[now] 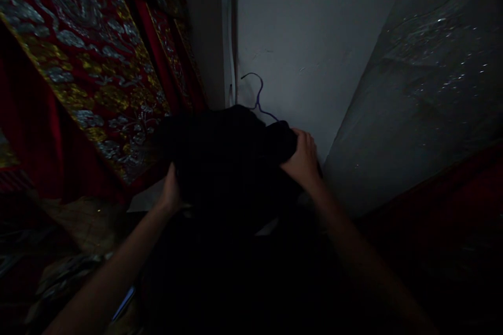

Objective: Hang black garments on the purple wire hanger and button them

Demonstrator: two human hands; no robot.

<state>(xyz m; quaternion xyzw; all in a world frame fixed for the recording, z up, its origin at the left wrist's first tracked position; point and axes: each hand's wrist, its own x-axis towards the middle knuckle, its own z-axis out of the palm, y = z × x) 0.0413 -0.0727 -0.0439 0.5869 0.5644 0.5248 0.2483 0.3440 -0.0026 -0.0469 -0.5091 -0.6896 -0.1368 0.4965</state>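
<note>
Black cloth [228, 167] is filling the middle of the view, hanging between the person's two hands in front of a grey wall [306, 36]. At its upper right corner, the right hand [305, 157] is grasping a bunched part, the fingers curling closed around it. At its left edge, the left hand [171, 191] is touching the side with the thumb pointing up; its fingers are hiding behind the dark folds, so I cannot tell how far open it is or how firmly it is holding. Above the cloth's top edge, a thin hanger [258, 99] is showing its hook, which is curving to the left, and one arm is sloping down to the right. How the rest is sitting in the cloth, I cannot tell. To the left, a red embroidered drape [86, 52] is hanging; to the right, a shiny sheet [424, 73] is catching glints.
</note>
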